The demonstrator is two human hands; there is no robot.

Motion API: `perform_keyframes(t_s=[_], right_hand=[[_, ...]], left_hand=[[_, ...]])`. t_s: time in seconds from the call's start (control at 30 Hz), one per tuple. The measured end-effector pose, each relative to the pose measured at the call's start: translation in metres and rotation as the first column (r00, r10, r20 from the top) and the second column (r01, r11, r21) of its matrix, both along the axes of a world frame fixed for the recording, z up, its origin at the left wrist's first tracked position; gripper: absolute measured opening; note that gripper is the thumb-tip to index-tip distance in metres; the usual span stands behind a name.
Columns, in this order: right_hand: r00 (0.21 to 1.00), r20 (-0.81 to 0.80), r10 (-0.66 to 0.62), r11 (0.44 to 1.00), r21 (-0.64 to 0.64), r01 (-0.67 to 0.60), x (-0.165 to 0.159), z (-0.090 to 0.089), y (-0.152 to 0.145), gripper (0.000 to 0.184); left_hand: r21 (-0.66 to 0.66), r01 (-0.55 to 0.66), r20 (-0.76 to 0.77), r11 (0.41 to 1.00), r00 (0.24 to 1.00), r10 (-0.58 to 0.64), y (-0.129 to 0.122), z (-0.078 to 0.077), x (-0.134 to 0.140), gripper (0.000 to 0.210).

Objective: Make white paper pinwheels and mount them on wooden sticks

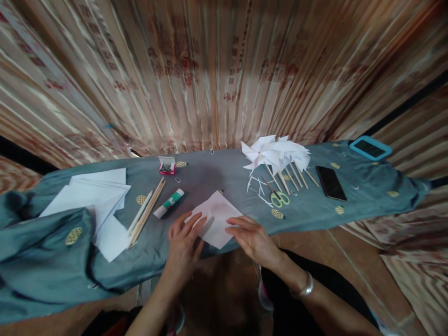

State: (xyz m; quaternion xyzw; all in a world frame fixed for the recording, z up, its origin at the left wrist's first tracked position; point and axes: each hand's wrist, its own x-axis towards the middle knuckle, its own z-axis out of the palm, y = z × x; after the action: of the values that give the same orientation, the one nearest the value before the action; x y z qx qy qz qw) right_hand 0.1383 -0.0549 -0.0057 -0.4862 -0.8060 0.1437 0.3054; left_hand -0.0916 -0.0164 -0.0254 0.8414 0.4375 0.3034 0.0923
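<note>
A square sheet of white paper lies near the front edge of the cloth-covered table, turned like a diamond. At its left corner rests my left hand, fingers spread and thumb apart, touching the paper. My right hand reaches its right corner, with outstretched fingertips on the sheet and a silver bracelet on the wrist. Left of the paper lie a green and white glue stick and several thin wooden sticks. Green-handled scissors lie to the right, beside thin paper strips.
Several white paper pinwheels on sticks lie at the back right. Beyond them are a black phone and a blue-framed device. An open red box of small metal pieces stands behind. White sheets are stacked left, beside bunched cloth.
</note>
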Motion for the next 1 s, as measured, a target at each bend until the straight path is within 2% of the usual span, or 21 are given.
perform_keyframes(t_s=[0.1,0.17,0.3,0.4,0.57,0.67,0.73,0.87,1.0], right_hand=[[0.989,-0.148,-0.029,0.991,-0.134,0.008,0.004,0.001,-0.001,0.024],[0.961,-0.253,-0.112,0.97,-0.239,0.05,0.006,-0.001,0.002,0.022],[0.849,-0.387,-0.359,0.88,-0.445,0.169,0.006,-0.009,0.014,0.026],[0.8,-0.397,-0.449,0.835,-0.506,0.218,0.006,-0.017,0.025,0.035],[0.801,-0.307,-0.514,0.799,-0.51,0.317,0.004,-0.022,0.038,0.034],[0.792,-0.277,-0.544,0.785,-0.5,0.365,0.002,-0.019,0.041,0.034],[0.802,-0.24,-0.547,0.786,-0.478,0.393,0.002,-0.017,0.042,0.033],[0.855,-0.169,-0.49,0.831,-0.385,0.401,0.0,-0.016,0.041,0.034],[0.905,-0.098,-0.414,0.886,-0.273,0.376,0.0,-0.019,0.041,0.033]], left_hand=[[-0.031,0.055,-0.018,0.998,0.998,-0.056,0.0,-0.001,0.003,0.033],[-0.045,0.061,-0.006,0.997,0.998,-0.061,0.001,-0.003,0.007,0.032],[0.011,0.011,0.022,1.0,1.0,-0.012,0.007,-0.009,0.01,0.033],[0.064,-0.023,0.033,0.998,0.999,0.021,0.014,-0.009,0.011,0.036],[0.136,-0.035,0.014,0.99,0.999,0.033,0.011,0.005,0.02,0.042],[0.187,0.082,-0.091,0.979,0.994,-0.066,-0.002,0.007,0.03,0.039],[0.169,0.135,-0.176,0.976,0.979,-0.105,-0.01,0.003,0.036,0.039],[0.098,0.142,-0.287,0.985,0.952,-0.109,-0.019,-0.006,0.04,0.047],[0.052,0.142,-0.332,0.988,0.936,-0.117,-0.019,-0.01,0.038,0.054]])
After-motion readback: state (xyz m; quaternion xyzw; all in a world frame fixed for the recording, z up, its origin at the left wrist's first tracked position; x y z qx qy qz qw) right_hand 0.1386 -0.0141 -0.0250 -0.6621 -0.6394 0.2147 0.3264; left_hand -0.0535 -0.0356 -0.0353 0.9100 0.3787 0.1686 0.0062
